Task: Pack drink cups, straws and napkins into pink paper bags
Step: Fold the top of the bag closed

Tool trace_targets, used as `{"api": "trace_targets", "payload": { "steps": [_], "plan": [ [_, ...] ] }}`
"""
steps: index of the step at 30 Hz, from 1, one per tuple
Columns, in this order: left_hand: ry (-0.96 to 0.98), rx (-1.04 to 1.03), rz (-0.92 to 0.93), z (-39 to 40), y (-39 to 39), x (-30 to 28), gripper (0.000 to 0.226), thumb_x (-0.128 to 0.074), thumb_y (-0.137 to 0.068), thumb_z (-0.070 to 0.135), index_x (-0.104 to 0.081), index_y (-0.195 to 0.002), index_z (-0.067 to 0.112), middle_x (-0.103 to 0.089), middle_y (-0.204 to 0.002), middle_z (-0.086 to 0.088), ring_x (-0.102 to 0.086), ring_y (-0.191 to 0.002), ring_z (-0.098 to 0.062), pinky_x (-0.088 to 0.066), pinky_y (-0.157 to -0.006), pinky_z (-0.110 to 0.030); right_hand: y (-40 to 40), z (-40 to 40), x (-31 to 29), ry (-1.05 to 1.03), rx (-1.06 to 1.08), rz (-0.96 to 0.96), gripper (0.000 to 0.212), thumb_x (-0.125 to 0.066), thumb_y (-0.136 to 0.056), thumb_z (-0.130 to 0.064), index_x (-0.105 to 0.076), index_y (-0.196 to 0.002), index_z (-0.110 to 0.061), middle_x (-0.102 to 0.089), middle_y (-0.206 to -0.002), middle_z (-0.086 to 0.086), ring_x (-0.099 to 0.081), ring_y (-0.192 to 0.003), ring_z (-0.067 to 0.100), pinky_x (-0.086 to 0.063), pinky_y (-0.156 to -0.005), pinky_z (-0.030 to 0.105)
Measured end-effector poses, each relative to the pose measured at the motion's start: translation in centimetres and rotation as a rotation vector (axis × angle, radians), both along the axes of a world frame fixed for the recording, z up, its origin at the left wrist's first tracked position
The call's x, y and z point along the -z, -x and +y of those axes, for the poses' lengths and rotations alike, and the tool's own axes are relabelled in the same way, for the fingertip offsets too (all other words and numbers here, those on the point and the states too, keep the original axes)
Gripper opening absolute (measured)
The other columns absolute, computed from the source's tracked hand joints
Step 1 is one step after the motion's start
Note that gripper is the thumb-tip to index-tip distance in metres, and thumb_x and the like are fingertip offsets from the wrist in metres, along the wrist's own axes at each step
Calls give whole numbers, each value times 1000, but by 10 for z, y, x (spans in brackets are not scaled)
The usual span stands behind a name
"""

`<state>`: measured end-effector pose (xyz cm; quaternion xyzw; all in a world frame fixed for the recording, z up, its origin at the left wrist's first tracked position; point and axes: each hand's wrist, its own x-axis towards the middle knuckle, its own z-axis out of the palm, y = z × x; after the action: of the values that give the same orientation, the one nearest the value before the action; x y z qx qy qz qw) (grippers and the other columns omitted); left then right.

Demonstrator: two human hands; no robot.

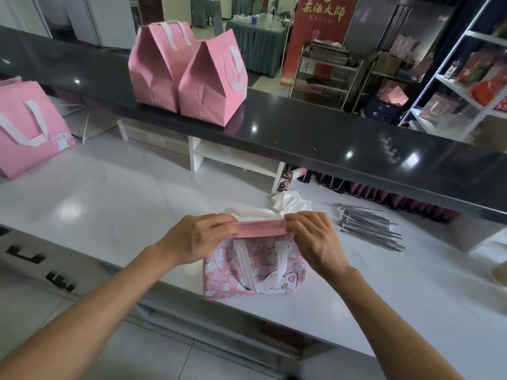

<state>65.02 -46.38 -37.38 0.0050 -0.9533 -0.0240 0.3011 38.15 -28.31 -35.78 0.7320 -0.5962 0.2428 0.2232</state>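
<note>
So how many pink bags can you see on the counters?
4: two closed bags on the dark ledge, one far left, one between the hands. More may sit on background shelves.

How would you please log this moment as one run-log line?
stage: closing bag | left hand: pinches bag top | right hand: pinches bag top | pink bag: on white counter

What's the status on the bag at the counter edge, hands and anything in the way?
Left hand and right hand pinch the folded top of the pink bag. Bag upright on white counter. Straws lie right, napkins behind. Nothing blocking.
</note>
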Motion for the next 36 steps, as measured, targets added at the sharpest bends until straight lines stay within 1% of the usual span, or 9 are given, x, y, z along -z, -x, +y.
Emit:
{"api": "trace_targets", "payload": {
  "steps": [5, 11, 15, 19, 23, 25, 28, 31, 36],
  "plan": [
    [-11, 9, -4, -3, -1, 2, 31, -66, -91, 3, -63, -118, 18, -65, -115, -1, -66, -86, -18, -55, -48, -33, -1, 1, 10, 31, 102, -18, 18, -55, -97, 1, -57, -105, -15, -66, -115, 0, -62, -102, 28, -42, -84, 44],
    [-11, 34, -8, -5, -3, 2, 40, -66, -88, -2, -59, -122, 18, -66, -113, -4, -67, -86, -20, -56, -50, -33, 3, 12, 20, 56, 161, -62, 9, -60, -100, -12, -69, -98, -9, -65, -116, 3, -60, -104, 30, -42, -87, 42],
    [-24, 22, -32, -4, -4, 4, 31, -64, -90, 4, -69, -119, 14, -67, -117, -2, -68, -95, -18, -60, -60, -33, 1, 17, 29, 15, 201, -110, 20, -61, -88, -2, -70, -105, -7, -63, -121, 6, -58, -111, 31, -41, -91, 42],
    [-122, -33, -31, 3, -2, -2, 20, -70, -90, 24, -74, -107, 14, -69, -112, 2, -68, -95, -14, -60, -67, -32, -8, 13, 13, -1, 231, -159, 22, -64, -81, -7, -68, -103, -12, -64, -116, 1, -58, -107, 28, -39, -91, 44],
    [-236, -116, 12, 8, 6, -6, 13, -74, -86, 7, -72, -97, 13, -71, -98, 7, -68, -83, -13, -59, -63, -34, -41, -17, -3, -117, 118, -173, 31, -65, -92, -21, -62, -122, -15, -69, -113, 1, -61, -102, 25, -45, -90, 42],
    [-345, -183, 3, 15, 7, -10, 26, -79, -82, 3, -66, -99, 18, -70, -92, 9, -68, -76, -15, -58, -62, -36, -56, -36, -1, -152, 96, -122, 23, -61, -96, -29, -67, -114, -16, -71, -98, 0, -61, -90, 25, -46, -80, 41],
    [-507, -287, -13, 21, 7, -16, 29, -77, -86, 15, -60, -105, 27, -71, -93, 13, -70, -82, -11, -59, -70, -31, -64, -53, 3, -178, 120, -82, 8, -67, -94, -22, -67, -87, -19, -62, -70, -4, -53, -69, 24, -44, -67, 40],
    [-492, -388, -78, 22, 13, -22, 18, -68, -92, 39, -70, -103, 25, -70, -93, 13, -67, -81, -11, -56, -71, -30, -68, -58, 1, -225, 109, -98, 9, -71, -90, -18, -68, -82, -19, -61, -64, -3, -52, -63, 23, -47, -64, 41],
    [-357, -412, -101, 19, 12, -24, 23, -54, -88, 34, -72, -86, 19, -67, -80, 8, -64, -71, -24, -52, -60, -36, -67, -55, -5, -259, 99, -152, 16, -63, -96, -28, -70, -86, -18, -62, -71, -1, -54, -69, 24, -45, -64, 37]
  ]
}}
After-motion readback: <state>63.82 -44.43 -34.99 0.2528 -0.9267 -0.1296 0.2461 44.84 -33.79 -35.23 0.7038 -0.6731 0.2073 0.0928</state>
